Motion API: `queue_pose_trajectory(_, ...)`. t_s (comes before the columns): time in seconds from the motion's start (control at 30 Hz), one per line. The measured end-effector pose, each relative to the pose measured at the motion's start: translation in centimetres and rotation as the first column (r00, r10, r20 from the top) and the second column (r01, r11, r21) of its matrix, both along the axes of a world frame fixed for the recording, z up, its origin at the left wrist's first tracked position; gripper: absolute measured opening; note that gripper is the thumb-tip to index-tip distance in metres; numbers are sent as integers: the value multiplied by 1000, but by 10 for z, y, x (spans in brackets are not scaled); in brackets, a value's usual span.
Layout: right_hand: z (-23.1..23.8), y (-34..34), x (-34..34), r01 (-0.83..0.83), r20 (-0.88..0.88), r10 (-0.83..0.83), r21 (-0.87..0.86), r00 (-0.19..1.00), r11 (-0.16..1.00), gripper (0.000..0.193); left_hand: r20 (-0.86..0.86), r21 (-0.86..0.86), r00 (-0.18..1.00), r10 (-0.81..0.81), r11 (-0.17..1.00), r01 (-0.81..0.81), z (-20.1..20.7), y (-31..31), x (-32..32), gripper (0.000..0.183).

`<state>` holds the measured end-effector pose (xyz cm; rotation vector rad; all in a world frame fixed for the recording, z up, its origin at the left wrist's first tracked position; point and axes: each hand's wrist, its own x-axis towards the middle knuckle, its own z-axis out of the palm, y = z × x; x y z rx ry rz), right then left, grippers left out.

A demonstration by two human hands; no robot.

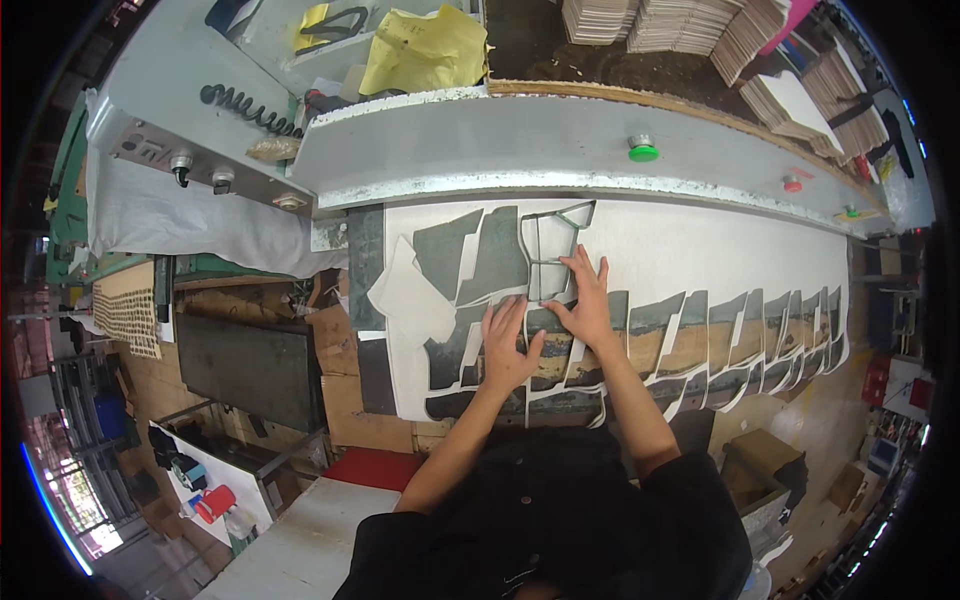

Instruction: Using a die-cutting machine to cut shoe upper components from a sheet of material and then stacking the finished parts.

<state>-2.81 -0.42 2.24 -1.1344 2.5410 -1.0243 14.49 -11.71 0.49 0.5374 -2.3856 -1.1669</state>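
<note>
A metal cutting die (541, 263), an open frame of thin dark strips with cross-bars, stands on a white sheet (680, 245) beside cut-out gaps. My right hand (588, 305) is at the die's right side with fingers spread; its index finger and thumb touch the frame. Just below the die's lower left corner, my left hand (510, 345) lies with fingers stretched out over the sheet's cut part. Whether its fingertips touch the die I cannot tell. Rows of shaped holes with thin white strips between them run to the right, showing the dark, worn surface underneath.
A loose white scrap (412, 300) lies at the sheet's left. Behind it runs a grey machine beam (560, 150) with a green button (643, 150) and a red button (792, 184). Stacks of cut pieces (680, 25) and a yellow sheet (425, 50) are beyond it.
</note>
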Motion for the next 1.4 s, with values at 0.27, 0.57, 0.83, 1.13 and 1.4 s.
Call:
queue_pose_trajectory(0.27,4,-5,-2,-28,3,28,17,1000,999,83,13,17,1000,22,1000,-22,2,-7,-1,59)
queue_pose_trajectory(0.57,4,-7,-5,-40,-9,40,16,999,999,88,30,33,999,15,999,-16,4,-8,-3,57)
queue_pose_trajectory(0.83,3,-12,-14,-63,-11,64,37,998,997,86,18,54,1000,13,998,-14,7,-18,-11,58)
queue_pose_trajectory(1.13,57,-36,-56,40,44,-34,-144,998,989,53,-26,179,999,22,984,-17,52,-53,-17,44)
queue_pose_trajectory(1.4,151,-73,-144,195,190,-176,-87,966,977,48,260,128,937,-234,970,206,60,-64,-5,38)
